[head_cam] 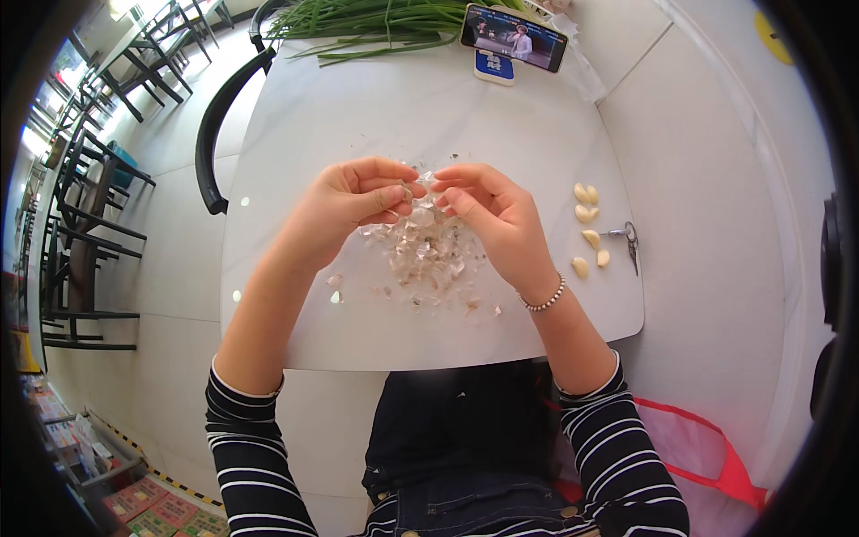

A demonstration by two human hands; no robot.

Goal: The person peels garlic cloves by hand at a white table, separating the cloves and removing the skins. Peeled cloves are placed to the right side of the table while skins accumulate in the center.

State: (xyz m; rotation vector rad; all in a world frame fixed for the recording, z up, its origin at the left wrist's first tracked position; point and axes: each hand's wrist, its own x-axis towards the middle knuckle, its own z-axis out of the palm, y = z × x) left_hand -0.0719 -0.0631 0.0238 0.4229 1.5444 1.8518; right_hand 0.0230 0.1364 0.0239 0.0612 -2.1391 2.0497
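Note:
My left hand [362, 194] pinches a small, pale piece between thumb and fingers, probably garlic or its skin; the fingers partly hide it. Close beside it on the right, my right hand [486, 208] has its thumb and fingertips curled near each other, and whether anything lies between them cannot be told. Under both hands spreads a loose heap of papery garlic skins [426, 252] on the white table. Several peeled garlic cloves [581, 267] lie to the right of my right hand, near the table's right edge.
Scissors or a similar small metal tool [631, 247] lie by the cloves. A phone [513, 37] on a blue-and-white stand [494, 67] and long green leafy stalks [369, 23] occupy the far side. A black chair arm [211, 141] curves beside the table's left edge. A red-edged bag [704, 443] is at lower right.

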